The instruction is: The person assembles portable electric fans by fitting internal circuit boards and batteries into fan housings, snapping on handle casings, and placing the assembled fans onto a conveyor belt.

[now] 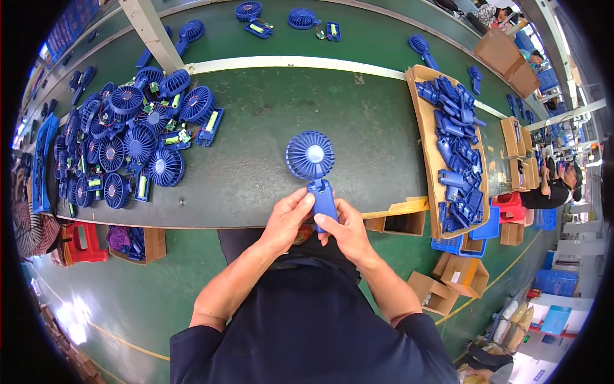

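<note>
Both hands, left hand (286, 221) and right hand (345, 232), are gripping the fan (313, 168) handle, fingers closed, apparently pressing it.

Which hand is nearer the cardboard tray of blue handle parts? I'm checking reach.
Right. The right hand grips the blue fan handle on the side toward the cardboard tray; the left hand grips it farther away.
</note>
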The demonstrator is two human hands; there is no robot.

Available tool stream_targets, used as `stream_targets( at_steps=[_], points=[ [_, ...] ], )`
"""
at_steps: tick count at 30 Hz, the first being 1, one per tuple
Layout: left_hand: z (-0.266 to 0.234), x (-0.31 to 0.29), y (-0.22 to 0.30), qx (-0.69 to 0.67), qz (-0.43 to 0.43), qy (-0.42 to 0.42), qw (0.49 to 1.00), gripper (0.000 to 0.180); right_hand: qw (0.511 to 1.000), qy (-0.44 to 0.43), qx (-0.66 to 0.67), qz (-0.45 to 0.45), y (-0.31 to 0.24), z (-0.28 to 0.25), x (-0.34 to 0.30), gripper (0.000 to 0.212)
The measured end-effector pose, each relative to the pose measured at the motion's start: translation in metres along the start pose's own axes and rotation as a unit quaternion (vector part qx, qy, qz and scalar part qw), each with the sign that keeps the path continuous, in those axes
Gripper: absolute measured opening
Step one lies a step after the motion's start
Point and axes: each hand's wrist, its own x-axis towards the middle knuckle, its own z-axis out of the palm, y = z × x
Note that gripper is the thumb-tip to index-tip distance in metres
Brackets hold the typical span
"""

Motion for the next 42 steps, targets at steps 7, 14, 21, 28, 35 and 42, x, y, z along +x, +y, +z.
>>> stream_targets(
  at_steps=[7,14,21,28,35,42],
  points=[
    [0.001,-0.004,0.0,-0.026,0.0,-0.01,1.0,0.046,0.996,0.025,-0.089,-0.003,-0.006,0.011,-0.004,0.027],
    [-0.006,0.007,-0.014,-0.02,0.017,0.045,0.999,0.049,0.974,-0.063,0.209,0.067,-0.014,-0.001,0.002,0.035],
    [-0.004,0.004,-0.009,-0.06,0.044,0.009,0.997,0.056,0.953,-0.081,0.283,0.073,-0.007,-0.019,0.012,0.041],
    [-0.013,0.001,-0.001,-0.005,0.05,0.016,0.999,0.047,0.95,-0.081,0.292,0.073,-0.037,-0.031,0.032,0.047],
    [-0.013,0.015,-0.005,-0.013,0.079,0.028,0.996,0.049,0.927,-0.142,0.321,0.131,-0.031,-0.01,0.039,0.052],
    [-0.006,0.02,0.005,-0.17,0.026,0.005,0.985,0.059,0.912,-0.155,0.328,0.19,-0.013,-0.007,0.034,0.045]
  ],
)
